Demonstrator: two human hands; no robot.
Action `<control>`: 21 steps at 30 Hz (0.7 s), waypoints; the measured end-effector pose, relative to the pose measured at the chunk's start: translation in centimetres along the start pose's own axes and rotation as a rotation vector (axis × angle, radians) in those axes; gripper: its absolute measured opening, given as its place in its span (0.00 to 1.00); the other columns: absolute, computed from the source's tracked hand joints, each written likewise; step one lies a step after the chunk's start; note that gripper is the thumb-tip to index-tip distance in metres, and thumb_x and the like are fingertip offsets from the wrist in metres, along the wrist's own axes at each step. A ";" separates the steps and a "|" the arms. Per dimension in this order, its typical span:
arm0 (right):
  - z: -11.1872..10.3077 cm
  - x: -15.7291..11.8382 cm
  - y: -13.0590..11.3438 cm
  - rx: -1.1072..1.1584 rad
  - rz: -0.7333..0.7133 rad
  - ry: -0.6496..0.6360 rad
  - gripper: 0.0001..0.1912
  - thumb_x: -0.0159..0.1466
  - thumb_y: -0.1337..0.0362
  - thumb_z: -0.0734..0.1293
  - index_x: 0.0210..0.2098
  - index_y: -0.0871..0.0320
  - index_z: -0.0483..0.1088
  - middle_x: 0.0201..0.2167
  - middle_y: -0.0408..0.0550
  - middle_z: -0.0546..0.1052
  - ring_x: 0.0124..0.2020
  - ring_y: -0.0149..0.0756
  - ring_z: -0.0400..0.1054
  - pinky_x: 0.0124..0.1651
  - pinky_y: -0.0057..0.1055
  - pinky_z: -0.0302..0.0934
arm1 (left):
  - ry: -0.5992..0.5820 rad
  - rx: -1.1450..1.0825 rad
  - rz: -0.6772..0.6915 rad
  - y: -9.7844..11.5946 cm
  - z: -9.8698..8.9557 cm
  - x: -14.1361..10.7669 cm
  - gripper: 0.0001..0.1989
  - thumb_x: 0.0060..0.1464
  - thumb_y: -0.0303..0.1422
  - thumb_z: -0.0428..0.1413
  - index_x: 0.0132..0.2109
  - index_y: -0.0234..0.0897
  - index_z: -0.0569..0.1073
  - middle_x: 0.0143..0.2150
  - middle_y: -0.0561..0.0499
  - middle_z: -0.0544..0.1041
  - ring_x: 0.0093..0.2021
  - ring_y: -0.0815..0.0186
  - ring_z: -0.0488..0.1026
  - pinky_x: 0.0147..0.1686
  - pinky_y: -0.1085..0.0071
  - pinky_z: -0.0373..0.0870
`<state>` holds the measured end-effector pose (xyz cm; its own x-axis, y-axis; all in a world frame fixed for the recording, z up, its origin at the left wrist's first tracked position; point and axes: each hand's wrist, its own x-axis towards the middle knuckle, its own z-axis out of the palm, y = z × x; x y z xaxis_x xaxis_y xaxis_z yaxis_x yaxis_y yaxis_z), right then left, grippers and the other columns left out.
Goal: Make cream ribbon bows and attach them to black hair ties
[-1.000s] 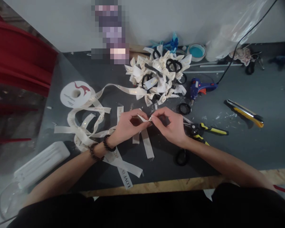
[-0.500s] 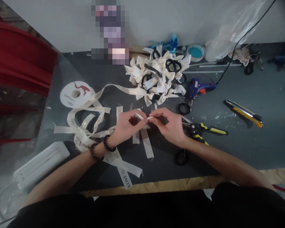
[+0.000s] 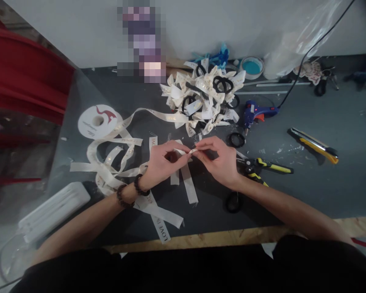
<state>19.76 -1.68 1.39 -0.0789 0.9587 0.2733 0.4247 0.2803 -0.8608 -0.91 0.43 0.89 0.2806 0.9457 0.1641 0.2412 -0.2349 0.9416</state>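
Between my two hands is a short piece of white ribbon, pinched and partly hidden by the fingers. My left hand has thumb and forefinger closed on it. From the other side, the fingertips of my right hand pinch its end, nearly touching the left ones. Cut ribbon strips lie on the table under the hands. A long loose ribbon curls to the left, coming off a white spool. Beyond the hands is a pile of ribbon bows with black hair ties.
At right lie a blue glue gun, a yellow box cutter and yellow-black wire strippers. Black hair ties are near my right hand. A white lamp-like device rests at the left edge. A blue-filled tub stands at the back.
My right hand's fingers have shifted slightly, and the ribbon's pinched end looks more tightly folded. Both hands stay in nearly the same place; nothing else on the table has moved.
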 end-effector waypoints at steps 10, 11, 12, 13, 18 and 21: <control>0.2 -0.3 0.1 -0.278 -0.233 0.095 0.03 0.71 0.59 0.72 0.39 0.49 0.77 0.34 0.39 0.88 0.33 0.37 0.82 0.50 0.42 0.62 | -0.015 0.089 0.055 -0.1 -0.1 0.1 0.04 0.57 0.33 0.65 0.38 0.36 0.84 0.35 0.47 0.83 0.25 0.71 0.71 0.23 0.76 0.65; 0.2 -0.3 0.1 -0.281 -0.219 0.089 0.03 0.71 0.59 0.72 0.39 0.49 0.77 0.35 0.39 0.88 0.34 0.37 0.82 0.50 0.42 0.62 | -0.017 0.096 0.051 -0.1 -0.1 0.1 0.04 0.57 0.32 0.65 0.38 0.36 0.83 0.35 0.48 0.83 0.25 0.72 0.70 0.23 0.76 0.65; 0.2 -0.3 0.1 -0.277 -0.209 0.081 0.03 0.71 0.59 0.71 0.39 0.49 0.77 0.35 0.39 0.88 0.35 0.37 0.82 0.50 0.42 0.62 | -0.015 0.100 0.046 -0.1 -0.1 0.0 0.03 0.57 0.31 0.65 0.38 0.36 0.82 0.35 0.48 0.83 0.24 0.73 0.69 0.23 0.76 0.64; 0.3 -0.3 0.1 -0.270 -0.204 0.073 0.03 0.71 0.59 0.71 0.40 0.49 0.77 0.35 0.39 0.88 0.35 0.37 0.82 0.50 0.42 0.62 | -0.012 0.103 0.041 -0.2 0.0 0.0 0.03 0.57 0.31 0.64 0.38 0.36 0.82 0.34 0.49 0.82 0.22 0.74 0.68 0.22 0.76 0.63; 0.4 -0.2 0.2 -0.236 -0.235 0.070 0.02 0.71 0.61 0.73 0.42 0.50 0.76 0.35 0.39 0.88 0.35 0.36 0.83 0.50 0.41 0.62 | -0.022 0.140 0.060 -0.2 0.0 0.0 0.03 0.57 0.30 0.62 0.38 0.35 0.81 0.32 0.51 0.82 0.21 0.75 0.67 0.22 0.77 0.63; 0.3 -0.2 0.2 -0.223 -0.195 0.058 0.04 0.70 0.59 0.73 0.41 0.50 0.76 0.34 0.40 0.88 0.35 0.37 0.83 0.50 0.41 0.61 | -0.026 0.153 0.047 -0.3 0.0 0.0 0.04 0.57 0.30 0.62 0.39 0.36 0.81 0.33 0.50 0.82 0.21 0.75 0.68 0.22 0.77 0.63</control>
<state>19.56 -1.79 1.06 -0.1298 0.8816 0.4538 0.5950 0.4354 -0.6756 -1.01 0.53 0.63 0.3185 0.9273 0.1969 0.3653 -0.3117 0.8771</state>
